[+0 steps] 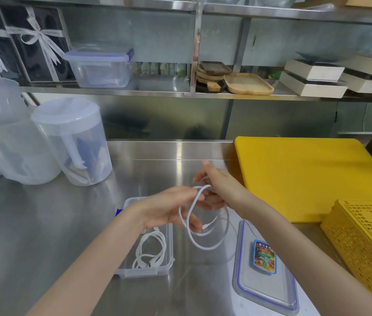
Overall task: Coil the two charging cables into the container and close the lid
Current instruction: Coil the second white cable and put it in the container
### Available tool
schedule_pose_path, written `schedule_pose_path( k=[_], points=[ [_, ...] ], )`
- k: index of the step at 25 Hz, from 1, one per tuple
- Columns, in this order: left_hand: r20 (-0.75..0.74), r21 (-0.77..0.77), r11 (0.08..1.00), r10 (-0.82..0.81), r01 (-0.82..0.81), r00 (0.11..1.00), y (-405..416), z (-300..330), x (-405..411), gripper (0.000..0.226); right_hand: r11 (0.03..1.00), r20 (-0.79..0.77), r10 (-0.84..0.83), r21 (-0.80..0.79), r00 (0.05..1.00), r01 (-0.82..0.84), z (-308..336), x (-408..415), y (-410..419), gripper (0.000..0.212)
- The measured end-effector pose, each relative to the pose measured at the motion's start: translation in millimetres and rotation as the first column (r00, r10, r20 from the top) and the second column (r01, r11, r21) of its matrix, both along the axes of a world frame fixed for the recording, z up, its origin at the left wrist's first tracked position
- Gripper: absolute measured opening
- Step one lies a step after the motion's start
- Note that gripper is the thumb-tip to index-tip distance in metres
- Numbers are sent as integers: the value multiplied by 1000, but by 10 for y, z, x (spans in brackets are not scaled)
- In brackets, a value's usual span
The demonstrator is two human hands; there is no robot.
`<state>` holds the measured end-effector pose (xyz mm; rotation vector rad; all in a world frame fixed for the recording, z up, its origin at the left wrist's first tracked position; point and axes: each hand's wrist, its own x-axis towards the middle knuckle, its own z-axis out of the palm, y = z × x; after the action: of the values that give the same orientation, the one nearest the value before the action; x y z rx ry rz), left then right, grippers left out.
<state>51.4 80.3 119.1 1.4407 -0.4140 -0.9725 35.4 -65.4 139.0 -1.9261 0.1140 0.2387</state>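
Above container (168, 267): both hands' fingers (200, 198) grasping, apparently looping, white cable (203, 244).

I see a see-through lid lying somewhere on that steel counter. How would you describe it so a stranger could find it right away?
Start at the big yellow cutting board on the right of the steel counter, then look toward the near edge, beside the yellow basket. The lid lies flat there, right of the open container. Unlike its neighbours, it is a clear sheet with a blue seal line and a colourful sticker.
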Motion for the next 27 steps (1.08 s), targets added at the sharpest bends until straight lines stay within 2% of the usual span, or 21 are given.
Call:
schedule_pose_path(
  k=[2, 4, 6, 9, 11, 13, 16, 17, 23, 25, 27],
  points=[
    [-24, -15, 995, -96, 96, 995, -22, -26, -13, 25, 1000, 22, 8, -30, 1000, -7, 3, -2, 23, 47],
    [-42, -27, 990, -140, 139, 989, -48, -48, -11, 23, 999, 26, 23, 26, 999, -24, 30, -4, 29, 47],
    [-118, -132, 978, -177, 161, 977, -56, -38, -24, 26, 998, 45, 34, 52, 998, -36, 52, -13, 37, 46],
    [-295, -368, 925, -218, 100, 930, -50, -26, -28, 48, 999, 111, 45, -2, 993, -46, 26, -11, 36, 43],
    [-323, -406, 906, -265, 120, 909, -26, -26, -34, 60, 993, 130, 100, -74, 986, -91, 20, -20, 47, 39],
    [-247, -314, 932, -263, 180, 933, -11, -32, -39, 60, 984, 126, 153, -113, 980, -139, 25, -23, 52, 37],
    [-154, -180, 972, -179, 150, 972, -22, -19, -50, 20, 988, 111, 140, -82, 984, -131, 25, -1, 48, 31],
    [-145, -163, 980, -139, 115, 980, -31, -12, -54, 15, 994, 104, 108, -31, 989, -106, 19, 8, 39, 29],
    [-166, -186, 978, 63, -94, 984, -154, 7, -97, 20, 962, 183, -17, 270, 983, -33, -53, 37, -21, 21],
    [-76, -115, 977, 172, -180, 982, -210, 17, -101, 19, 961, 190, 16, 267, 982, -67, -63, 27, -15, 20],
    [30, -36, 960, 278, -277, 960, -247, 10, -95, 17, 979, 175, 86, 170, 981, -116, -63, 12, 6, 26]
  ],
)
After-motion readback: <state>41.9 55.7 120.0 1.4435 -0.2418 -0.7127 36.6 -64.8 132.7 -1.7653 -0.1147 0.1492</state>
